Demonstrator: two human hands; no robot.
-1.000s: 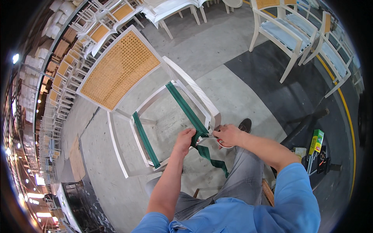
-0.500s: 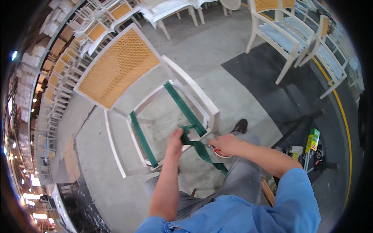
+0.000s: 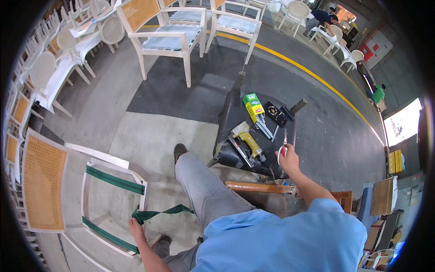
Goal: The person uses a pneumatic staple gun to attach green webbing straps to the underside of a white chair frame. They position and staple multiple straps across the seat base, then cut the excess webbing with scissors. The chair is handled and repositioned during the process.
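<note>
A white wooden chair frame (image 3: 85,195) with a woven cane back (image 3: 45,181) stands on the floor at the left. Two green webbing strips (image 3: 115,179) span its open seat. At the front rail, my left hand (image 3: 137,229) is closed on a loose green webbing strap (image 3: 167,211), whose tail stretches toward my knee. My right hand (image 3: 291,162) grips scissors (image 3: 280,155) with red and white handles, over the right side of a black-covered bench (image 3: 229,115). Beside them on the bench lies a yellow-green staple gun (image 3: 249,141).
A green and yellow box (image 3: 253,104), staple strips (image 3: 260,123) and a black case (image 3: 275,113) lie on the bench. A wooden bar (image 3: 258,187) runs beside my thigh. White chairs (image 3: 186,41) stand ahead. Another person (image 3: 321,19) bends over furniture far right.
My view has swung to the right. The scissors, in my right hand, have moved away from the strap to the bench. My left hand still holds the strap at the chair.
</note>
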